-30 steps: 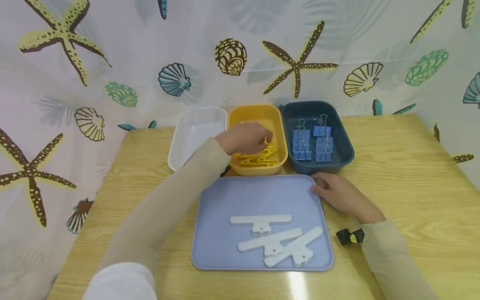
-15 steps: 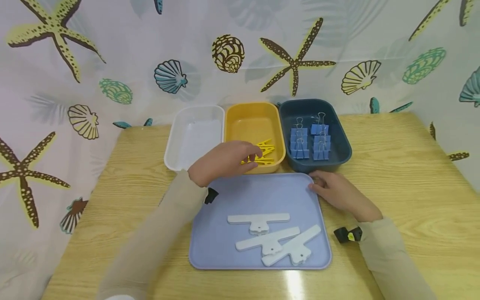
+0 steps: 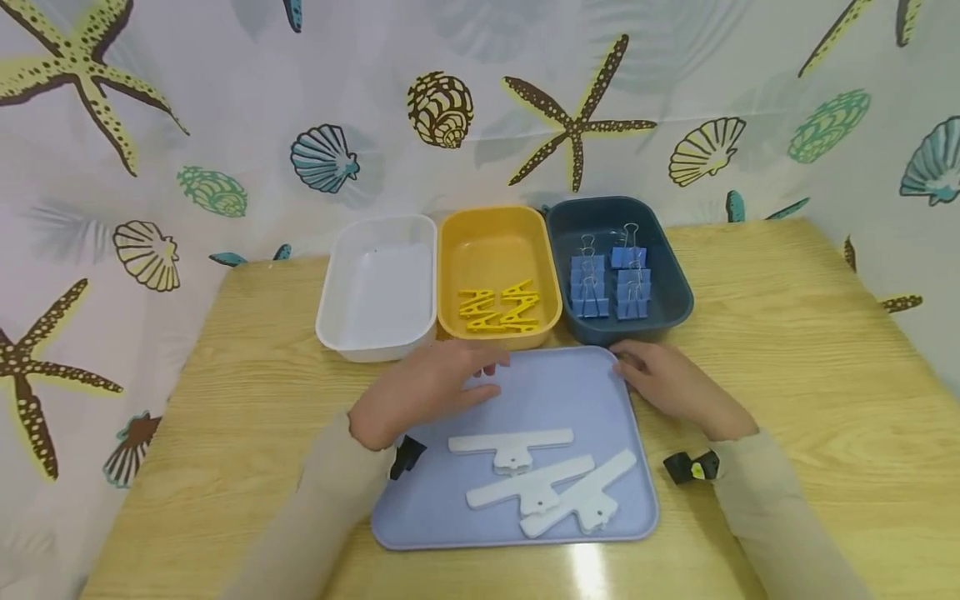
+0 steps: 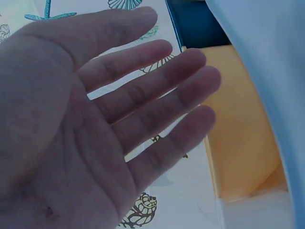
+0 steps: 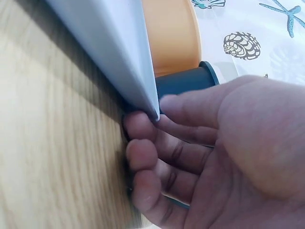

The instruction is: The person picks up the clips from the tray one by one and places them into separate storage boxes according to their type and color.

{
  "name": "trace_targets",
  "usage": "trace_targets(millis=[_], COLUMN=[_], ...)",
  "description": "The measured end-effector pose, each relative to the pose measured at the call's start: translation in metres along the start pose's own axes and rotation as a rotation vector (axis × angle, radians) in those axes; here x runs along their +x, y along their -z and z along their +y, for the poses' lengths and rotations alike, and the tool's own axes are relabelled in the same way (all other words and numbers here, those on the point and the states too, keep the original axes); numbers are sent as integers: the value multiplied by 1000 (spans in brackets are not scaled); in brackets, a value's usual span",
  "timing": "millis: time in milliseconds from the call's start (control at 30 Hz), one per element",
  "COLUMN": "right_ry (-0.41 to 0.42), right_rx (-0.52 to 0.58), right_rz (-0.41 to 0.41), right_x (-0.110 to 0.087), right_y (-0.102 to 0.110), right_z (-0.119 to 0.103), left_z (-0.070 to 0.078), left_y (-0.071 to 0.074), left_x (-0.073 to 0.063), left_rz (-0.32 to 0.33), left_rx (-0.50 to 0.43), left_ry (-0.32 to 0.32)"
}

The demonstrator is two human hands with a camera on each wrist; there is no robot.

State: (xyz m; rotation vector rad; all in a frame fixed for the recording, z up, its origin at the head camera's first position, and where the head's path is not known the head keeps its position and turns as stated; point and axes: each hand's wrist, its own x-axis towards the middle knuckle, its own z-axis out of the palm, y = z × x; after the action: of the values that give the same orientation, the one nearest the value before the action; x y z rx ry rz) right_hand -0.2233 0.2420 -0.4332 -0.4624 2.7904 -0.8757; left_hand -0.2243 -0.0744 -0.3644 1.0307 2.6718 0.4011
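My left hand (image 3: pixel 431 387) is over the back left of the pale blue tray (image 3: pixel 525 392), fingers loosely extended. In the left wrist view its palm (image 4: pixel 81 133) shows with nothing in it. My right hand (image 3: pixel 671 379) holds the tray's far right corner, the thumb (image 5: pixel 190 107) on one side of the rim and curled fingers (image 5: pixel 143 155) at the other. Three white bag clips (image 3: pixel 510 442) lie on the tray's near part, two of them overlapping. Behind the tray, the yellow bin (image 3: pixel 498 221) holds several small yellow clothespins (image 3: pixel 517 312).
Left of the yellow bin stands a white bin (image 3: pixel 382 283) with nothing seen inside. To its right, a dark blue bin (image 3: pixel 671 283) holds several blue binder clips (image 3: pixel 588 287) in two columns. A patterned cloth (image 3: pixel 480 100) hangs behind the wooden table (image 3: pixel 787 333).
My left hand has come out of the yellow bin and moved toward me and left, over the tray, its fingers straightening. The right hand stays at the tray corner. The view has shifted slightly.
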Motion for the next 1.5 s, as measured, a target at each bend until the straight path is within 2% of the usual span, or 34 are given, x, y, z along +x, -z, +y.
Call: trace_targets(millis=[100, 267, 400, 500, 600, 733, 967, 1200, 1500], right_ry=[20, 1, -7, -5, -13, -12, 1, -5, -21], right_rx=[19, 31, 30, 36, 37, 31, 16, 10, 13], right_rz=[6, -6, -11, -15, -19, -16, -17, -19, -12], right_x=[-1, -4, -3, 0, 0, -1, 1, 1, 0], right_y=[1, 1, 2, 2, 2, 2, 2, 2, 1], right_z=[0, 3, 3, 2, 2, 3, 2, 1, 1], left_z=[7, 23, 31, 33, 33, 32, 34, 33, 23], left_y=[-6, -10, -14, -22, -34, -46, -52, -51, -47], left_x=[-8, -18, -20, -22, -23, -20, -17, -15, -12], left_rz=[-45, -138, -156, -171, -185, -203, -165, -139, -79], left_rx=[32, 43, 96, 124, 119, 110, 194, 155, 133], left_ry=[-9, -33, -63, -112, -158, -179, -179, -173, -139])
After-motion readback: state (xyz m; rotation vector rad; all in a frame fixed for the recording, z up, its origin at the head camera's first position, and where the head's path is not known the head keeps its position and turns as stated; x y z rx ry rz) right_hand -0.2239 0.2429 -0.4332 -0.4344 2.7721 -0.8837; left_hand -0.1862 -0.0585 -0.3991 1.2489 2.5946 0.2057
